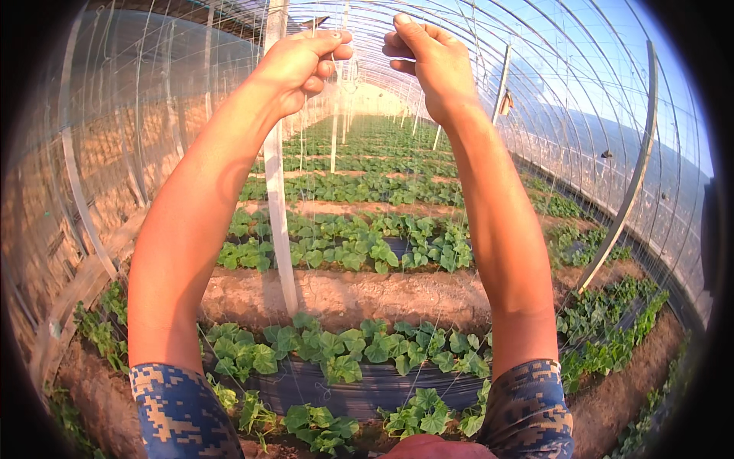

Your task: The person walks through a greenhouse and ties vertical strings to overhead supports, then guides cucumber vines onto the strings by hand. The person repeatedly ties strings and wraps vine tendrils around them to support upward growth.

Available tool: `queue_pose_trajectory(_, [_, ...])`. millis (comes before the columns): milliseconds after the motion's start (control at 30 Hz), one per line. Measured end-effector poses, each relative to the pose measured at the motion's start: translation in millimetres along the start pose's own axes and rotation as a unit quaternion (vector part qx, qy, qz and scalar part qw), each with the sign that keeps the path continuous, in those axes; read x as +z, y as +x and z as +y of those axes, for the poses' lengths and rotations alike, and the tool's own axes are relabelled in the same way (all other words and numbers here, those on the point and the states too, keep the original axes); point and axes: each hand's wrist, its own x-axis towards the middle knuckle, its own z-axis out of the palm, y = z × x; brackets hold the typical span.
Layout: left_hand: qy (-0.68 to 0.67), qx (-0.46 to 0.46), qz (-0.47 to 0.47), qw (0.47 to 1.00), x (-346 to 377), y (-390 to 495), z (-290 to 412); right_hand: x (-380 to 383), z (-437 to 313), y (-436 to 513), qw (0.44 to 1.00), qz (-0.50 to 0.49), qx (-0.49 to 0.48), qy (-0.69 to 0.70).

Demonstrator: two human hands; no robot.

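Observation:
Both arms are raised high in front of me. My left hand (307, 69) pinches a thin pale string (334, 61) between thumb and fingers, and a short piece of it shows below the thumb. My right hand (434, 60) is level with it, a short gap away, its thumb up against the curled index finger. Whether a thin strand sits in that pinch is too fine to make out. Below the hands, leafy young vine plants (338, 347), which look like cucumbers, grow in rows over black plastic mulch film (367, 387). Thin strings run up from them.
A pale post (278, 229) stands just ahead, behind my left wrist. Another slanted post (622, 206) rises at right, near the greenhouse's plastic film wall (648, 189). A bare soil path (367, 292) crosses between rows. An earthen wall (34, 224) runs along the left, under overhead wires and hoops.

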Motion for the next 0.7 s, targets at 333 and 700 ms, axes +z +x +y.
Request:
queue_pose_trajectory(333, [0.014, -0.001, 0.011, 1.000, -7.5, -31.9, -12.5, 55.3, 11.5, 6.6, 0.988, -0.103, 0.054, 0.098])
queue_pose_trajectory(700, [-0.076, 0.089, 0.181, 0.976, -25.2, -118.6, -69.2, 44.5, -5.2, -98.6, 0.985, -0.095, 0.032, -0.139])
